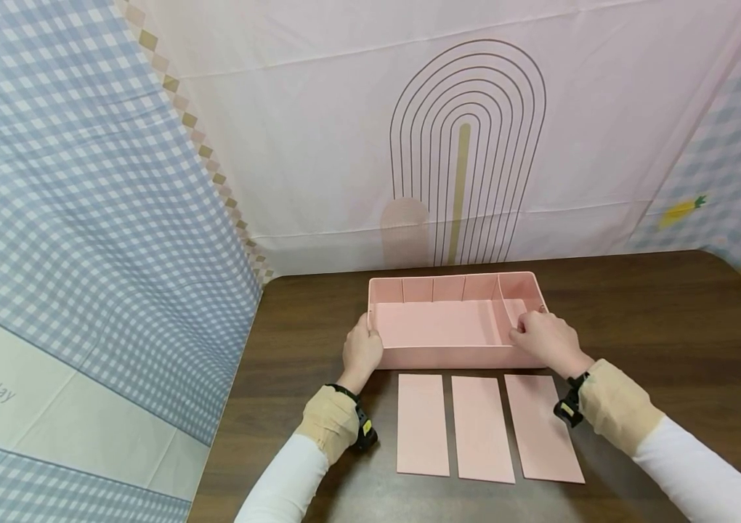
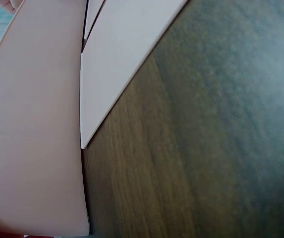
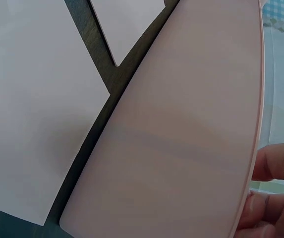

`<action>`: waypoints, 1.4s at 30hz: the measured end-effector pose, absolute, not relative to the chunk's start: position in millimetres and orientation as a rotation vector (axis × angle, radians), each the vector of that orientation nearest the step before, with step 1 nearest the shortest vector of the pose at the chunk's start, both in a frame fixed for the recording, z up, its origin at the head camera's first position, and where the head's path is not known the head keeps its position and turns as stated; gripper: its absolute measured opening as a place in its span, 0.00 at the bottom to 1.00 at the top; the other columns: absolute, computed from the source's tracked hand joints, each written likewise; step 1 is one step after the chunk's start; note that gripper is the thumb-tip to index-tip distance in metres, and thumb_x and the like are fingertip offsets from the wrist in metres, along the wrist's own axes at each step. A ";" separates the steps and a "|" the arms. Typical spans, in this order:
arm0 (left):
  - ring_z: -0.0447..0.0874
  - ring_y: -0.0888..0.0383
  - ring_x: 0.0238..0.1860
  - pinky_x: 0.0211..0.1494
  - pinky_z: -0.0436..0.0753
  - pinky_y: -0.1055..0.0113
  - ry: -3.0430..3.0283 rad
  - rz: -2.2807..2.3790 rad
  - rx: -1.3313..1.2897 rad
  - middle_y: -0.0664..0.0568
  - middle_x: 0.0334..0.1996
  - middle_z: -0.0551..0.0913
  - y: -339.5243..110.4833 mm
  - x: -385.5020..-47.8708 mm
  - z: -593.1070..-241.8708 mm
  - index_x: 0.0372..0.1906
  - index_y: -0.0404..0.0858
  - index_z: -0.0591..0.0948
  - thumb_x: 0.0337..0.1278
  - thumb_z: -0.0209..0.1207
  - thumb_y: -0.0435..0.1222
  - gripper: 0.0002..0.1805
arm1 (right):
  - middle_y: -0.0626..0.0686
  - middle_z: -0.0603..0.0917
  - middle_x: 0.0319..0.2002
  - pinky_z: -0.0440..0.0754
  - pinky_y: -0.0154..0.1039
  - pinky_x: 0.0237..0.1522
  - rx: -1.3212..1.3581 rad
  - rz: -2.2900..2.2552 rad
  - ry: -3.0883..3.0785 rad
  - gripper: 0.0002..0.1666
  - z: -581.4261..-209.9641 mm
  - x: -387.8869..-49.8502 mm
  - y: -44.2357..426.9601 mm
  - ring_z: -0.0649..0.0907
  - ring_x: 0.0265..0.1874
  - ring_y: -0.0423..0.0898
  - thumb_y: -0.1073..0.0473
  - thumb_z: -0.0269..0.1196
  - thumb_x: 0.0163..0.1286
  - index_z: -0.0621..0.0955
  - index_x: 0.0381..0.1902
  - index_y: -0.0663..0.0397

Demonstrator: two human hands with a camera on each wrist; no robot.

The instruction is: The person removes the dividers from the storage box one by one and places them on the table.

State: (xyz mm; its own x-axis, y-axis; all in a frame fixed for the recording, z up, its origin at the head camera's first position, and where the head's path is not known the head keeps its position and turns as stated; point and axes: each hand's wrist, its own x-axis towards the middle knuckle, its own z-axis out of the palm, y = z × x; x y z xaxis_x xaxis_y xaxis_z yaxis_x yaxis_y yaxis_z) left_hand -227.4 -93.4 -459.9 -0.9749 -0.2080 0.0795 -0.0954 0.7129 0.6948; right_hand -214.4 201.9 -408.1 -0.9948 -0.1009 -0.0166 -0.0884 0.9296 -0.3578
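A pink open-topped box (image 1: pixel 436 356) sits on the table, with a divider (image 1: pixel 500 309) setting off a narrow compartment at its right end. My left hand (image 1: pixel 362 349) grips the box's left wall near the front corner. Over the right front corner is my right hand (image 1: pixel 545 340), its fingers curled above the narrow compartment. In the right wrist view, curled fingers (image 3: pixel 280 163) show beyond the box's rim; whether they pinch anything is hidden. Three flat pink panels lie in front: a left panel (image 1: pixel 423 425), a middle panel (image 1: pixel 483 428) and a right panel (image 1: pixel 543 428).
The dark wooden table (image 1: pixel 658 327) extends to both sides of the box. A pale curtain (image 1: pixel 318 145) with an arch pattern hangs right behind it. Blue checked cloth (image 1: pixel 115 218) borders the table's left side. Short ribs line the box's back wall.
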 end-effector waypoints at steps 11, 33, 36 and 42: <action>0.76 0.44 0.48 0.47 0.74 0.50 -2.764 -1.114 0.247 0.42 0.50 0.77 -93.6 -226.8 -460.1 0.58 0.38 0.69 0.58 0.41 0.34 0.22 | 0.45 0.61 0.10 0.57 0.36 0.14 -0.173 -0.550 3.021 0.17 -411.3 -218.5 200.7 0.64 0.12 0.42 0.56 0.51 0.57 0.65 0.10 0.49; 0.76 0.44 0.48 0.46 0.74 0.50 -2.768 -1.114 0.243 0.42 0.51 0.77 -93.6 -227.2 -460.0 0.58 0.38 0.69 0.57 0.41 0.34 0.22 | 0.44 0.58 0.09 0.56 0.36 0.14 -0.154 -0.561 3.016 0.19 -418.5 -225.1 198.8 0.61 0.11 0.42 0.57 0.51 0.55 0.61 0.08 0.47; 0.76 0.43 0.48 0.46 0.74 0.50 -2.764 -1.114 0.236 0.41 0.50 0.77 -93.1 -226.4 -459.0 0.58 0.37 0.69 0.57 0.41 0.34 0.22 | 0.44 0.59 0.10 0.56 0.36 0.14 -0.156 -0.562 3.019 0.19 -419.2 -225.7 198.9 0.61 0.11 0.42 0.57 0.50 0.55 0.61 0.08 0.47; 0.77 0.43 0.48 0.46 0.74 0.50 -2.764 -1.109 0.239 0.41 0.50 0.77 -93.6 -226.8 -459.8 0.57 0.37 0.69 0.57 0.41 0.34 0.22 | 0.45 0.60 0.10 0.57 0.36 0.14 -0.157 -0.567 3.025 0.18 -420.9 -225.9 198.8 0.62 0.12 0.42 0.58 0.50 0.56 0.62 0.08 0.48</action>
